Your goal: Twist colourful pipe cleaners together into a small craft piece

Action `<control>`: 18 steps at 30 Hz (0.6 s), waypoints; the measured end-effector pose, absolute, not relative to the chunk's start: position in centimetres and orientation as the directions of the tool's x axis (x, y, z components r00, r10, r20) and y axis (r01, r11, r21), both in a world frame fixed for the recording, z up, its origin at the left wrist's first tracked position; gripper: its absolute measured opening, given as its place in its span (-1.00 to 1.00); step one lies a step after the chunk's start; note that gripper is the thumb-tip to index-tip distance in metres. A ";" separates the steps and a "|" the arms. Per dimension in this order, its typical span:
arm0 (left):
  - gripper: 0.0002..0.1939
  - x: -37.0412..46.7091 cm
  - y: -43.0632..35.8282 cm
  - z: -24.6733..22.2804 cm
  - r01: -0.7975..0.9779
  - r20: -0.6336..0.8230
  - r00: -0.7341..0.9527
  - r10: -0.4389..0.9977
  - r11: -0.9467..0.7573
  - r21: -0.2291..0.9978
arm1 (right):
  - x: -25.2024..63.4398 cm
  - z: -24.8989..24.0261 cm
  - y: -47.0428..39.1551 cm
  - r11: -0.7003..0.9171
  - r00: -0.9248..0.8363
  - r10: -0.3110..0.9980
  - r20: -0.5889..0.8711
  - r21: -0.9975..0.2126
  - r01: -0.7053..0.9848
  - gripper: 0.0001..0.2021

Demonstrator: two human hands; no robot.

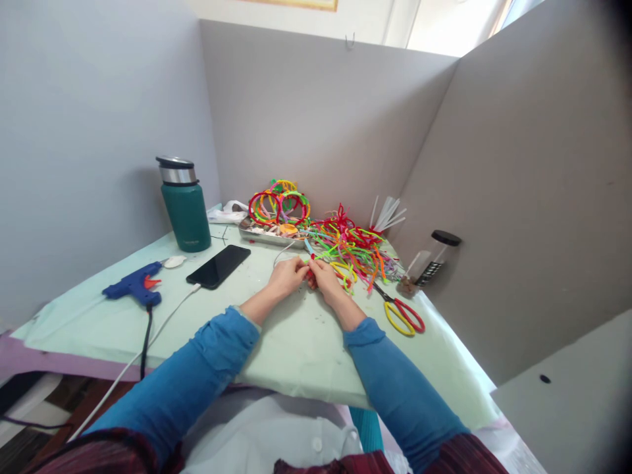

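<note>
Over the middle of the table, my left hand (285,276) and my right hand (324,278) meet with their fingertips pinched together. Between them shows a small red fuzzy pipe cleaner (311,282), mostly hidden by the fingers. A light green strand shows at the fingertips too; whether it is held or lies behind, I cannot tell. Just beyond my hands spreads a pile of colourful pipe cleaners (363,253). Scissors (402,316) with one red and one yellow handle lie right of my right hand.
A metal tray (271,238) with pipe-cleaner rings (281,205) stands at the back. On the left are a green bottle (186,217), a phone (218,266) with a white cable and a blue glue gun (133,286). A clear container (434,258) stands at the right edge, near grey partitions (320,105).
</note>
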State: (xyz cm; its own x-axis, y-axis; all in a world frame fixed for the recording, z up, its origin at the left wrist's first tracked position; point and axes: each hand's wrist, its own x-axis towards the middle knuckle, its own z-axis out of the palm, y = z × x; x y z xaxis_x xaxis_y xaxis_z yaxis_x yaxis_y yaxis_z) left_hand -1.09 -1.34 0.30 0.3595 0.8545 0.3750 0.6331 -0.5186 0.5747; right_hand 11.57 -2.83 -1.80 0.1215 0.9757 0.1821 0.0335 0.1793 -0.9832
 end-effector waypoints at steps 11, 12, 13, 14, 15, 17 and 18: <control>-0.73 -1.1 -1.3 0.5 0.687 0.380 0.357 0.853 -0.516 0.511 | 11.5 -1.5 -3.0 0.157 0.126 0.978 0.166 -0.985 0.077 -0.67; -0.73 -1.2 -1.4 0.5 0.691 0.382 0.359 0.852 -0.518 0.505 | 11.4 -1.5 -3.1 0.157 0.126 0.978 0.166 -0.984 0.079 -0.68; -0.72 -1.2 -1.4 0.5 0.694 0.381 0.361 0.852 -0.518 0.500 | 11.4 -1.5 -3.1 0.157 0.125 0.978 0.166 -0.984 0.081 -0.69; -0.72 -1.1 -1.4 0.5 0.698 0.377 0.360 0.853 -0.514 0.498 | 11.4 -1.5 -3.1 0.156 0.124 0.978 0.165 -0.984 0.081 -0.70; -0.72 -1.1 -1.4 0.5 0.701 0.372 0.359 0.856 -0.511 0.498 | 11.4 -1.5 -3.1 0.155 0.126 0.978 0.164 -0.985 0.082 -0.71; -0.72 -1.1 -1.4 0.5 0.705 0.360 0.359 0.861 -0.503 0.500 | 11.4 -1.6 -3.0 0.152 0.129 0.978 0.162 -0.985 0.084 -0.71; -0.72 -1.1 -1.4 0.4 0.707 0.354 0.359 0.864 -0.499 0.501 | 11.4 -1.6 -3.0 0.152 0.130 0.978 0.163 -0.984 0.088 -0.71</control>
